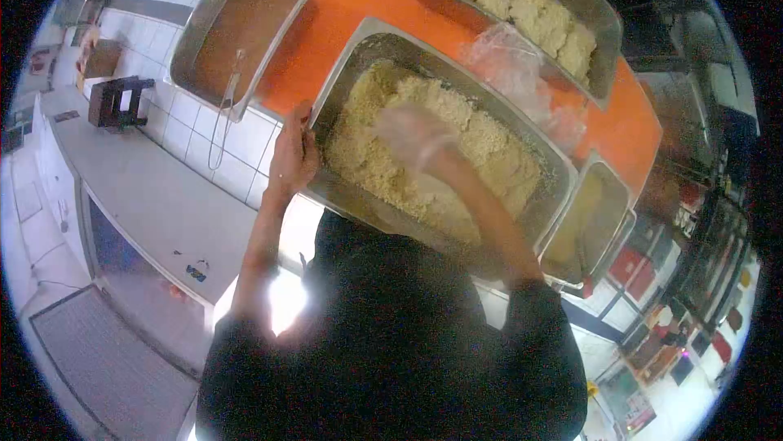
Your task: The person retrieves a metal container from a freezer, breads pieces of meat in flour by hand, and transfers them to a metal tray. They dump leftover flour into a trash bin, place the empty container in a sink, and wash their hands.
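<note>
A deep metal pan (457, 56) full of pale yellow crumbs (367, 139) lies on the orange surface in front of me. My left hand (295, 152) is closed on the pan's left rim, its fingers over the edge. In the middle of the pan, my right hand (412, 133), in a clear glove, presses on the crumb-covered pieces. It is smeared by motion, so its fingers cannot be made out, nor whether it holds anything.
A pan of brownish liquid with a whisk (232, 86) stands at upper left. Another pan (603, 50) holds coated pieces at upper right, beside crumpled clear plastic (514, 66). A smaller pan (589, 213) sits at right. A white counter (155, 188) is at left.
</note>
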Motion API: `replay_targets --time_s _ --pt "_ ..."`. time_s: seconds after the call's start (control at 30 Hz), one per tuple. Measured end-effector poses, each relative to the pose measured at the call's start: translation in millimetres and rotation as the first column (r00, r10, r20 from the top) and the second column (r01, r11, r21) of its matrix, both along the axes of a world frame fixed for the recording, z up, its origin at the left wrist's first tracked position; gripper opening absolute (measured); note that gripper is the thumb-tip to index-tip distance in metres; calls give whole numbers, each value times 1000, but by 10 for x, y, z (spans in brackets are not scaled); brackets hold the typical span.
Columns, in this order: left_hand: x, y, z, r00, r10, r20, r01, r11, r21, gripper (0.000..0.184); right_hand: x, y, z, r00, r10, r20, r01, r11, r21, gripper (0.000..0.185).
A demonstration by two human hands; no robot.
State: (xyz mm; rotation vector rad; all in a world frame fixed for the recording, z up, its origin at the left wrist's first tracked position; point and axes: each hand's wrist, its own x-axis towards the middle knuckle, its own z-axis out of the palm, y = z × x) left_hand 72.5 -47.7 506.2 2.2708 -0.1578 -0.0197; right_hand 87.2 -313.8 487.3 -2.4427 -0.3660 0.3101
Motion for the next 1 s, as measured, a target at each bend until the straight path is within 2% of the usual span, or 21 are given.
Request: replay_targets --time_s 0.07,0.13,0.17,0.2,0.23,0.27,0.3,0.33,0.37,0.4,0.43,0.5,0.53,0.57,0.63,0.67,0.7,0.77,0.83,0.93,1.0 --pt "-17 23 19 1000 -4 -17 3 998 -68 42 -56 425 -613 995 72 -62 -76 995 -57 33" --pt "-26 36 36 983 5 -183 -36 986 -165 42 -69 641 -955 993 34 -109 -47 992 -114 32" --pt "-43 107 -124 983 3 -182 -35 984 -174 42 -57 708 -1058 987 0 -161 -18 993 -114 31" --pt "-11 88 -135 976 -12 -217 -35 977 -211 42 -40 781 -1055 964 -67 -258 47 995 -83 31" --pt "-16 81 -114 993 -17 -121 3 993 -121 43 -16 819 -1036 902 -166 -397 179 984 -6 31" --pt "-19 64 -82 1000 -23 -22 22 999 -24 45 32 828 -1007 772 -257 -582 355 933 59 30" --pt "-21 83 -99 999 -37 -3 37 998 -41 45 97 846 -905 599 -334 -728 545 836 66 30" --pt "12 91 -79 988 -28 -151 20 998 -56 46 187 921 -588 823 -197 -533 133 979 -156 32" --pt "-3 85 -55 985 -25 -172 21 999 -24 48 119 914 -567 887 -91 -454 -61 949 -309 34" --pt "9 53 59 981 -22 -193 24 1000 9 50 47 903 -563 926 34 -375 -220 856 -467 35" --pt "25 68 64 983 -42 -178 42 999 -4 50 -179 786 -983 987 158 -10 -152 931 -331 39" --pt "38 93 55 976 -93 -195 99 995 22 52 -193 679 -981 905 199 375 -137 973 -185 43" --pt "35 101 61 973 -113 -200 121 992 28 52 -72 708 -517 997 70 15 -66 981 -181 45" --pt "17 88 69 977 -97 -189 104 994 29 53 45 724 -85 936 -74 -345 4 980 -199 48" --pt "25 87 56 981 -86 -174 92 995 27 53 231 501 452 938 -198 -283 208 978 6 54" --pt "15 97 12 972 -63 -228 49 997 -66 52 437 472 1048 895 -317 -313 302 949 -94 56" --pt "30 100 -15 959 -46 -279 3 988 -153 51 583 301 1240 903 -384 -191 380 923 -57 55" --pt "49 87 -21 958 -54 -281 15 990 -140 50 1036 -178 1399 878 -479 -3 479 878 16 53" --pt "39 87 0 958 -48 -281 14 992 -124 50 1681 -712 1344 856 -505 113 499 863 78 50" --pt "35 60 -2 978 -39 -205 34 999 -27 52 2899 -1439 916 882 -444 157 432 896 105 47" --pt "7 50 -43 947 0 -320 -37 993 -110 50 3691 -1803 455 926 -359 112 349 931 103 45"
